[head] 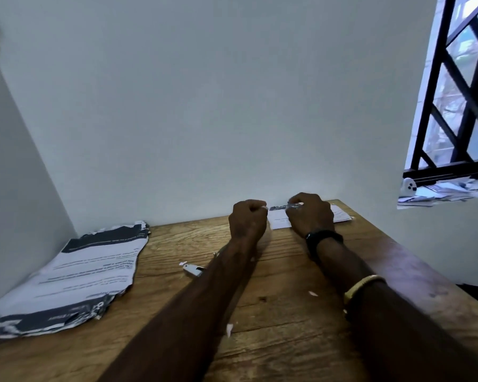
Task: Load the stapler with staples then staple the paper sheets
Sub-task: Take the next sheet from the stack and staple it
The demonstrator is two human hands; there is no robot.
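Up at the far edge of the wooden bench (pixel 301 271), around 12 o'clock in the head view, both hands are working close together. The right hand (pixel 309 213) is curled, its fingertips pinching something small and silvery that looks like a strip of staples (pixel 283 207), though it's too blurry to be sure. The left hand (pixel 247 219) is balled into a loose fist just beside it; can't tell if it's holding anything. Under the right hand lies a small white sheet (pixel 280 220).

The stack of printed paper sheets (pixel 75 274) sits untouched at about 9 o'clock, well apart from the hands. A small metal thing (pixel 193 269) near the left forearm could be the stapler, or part of it.

So my guess: loading isn't done yet, and the stapling hasn't started.
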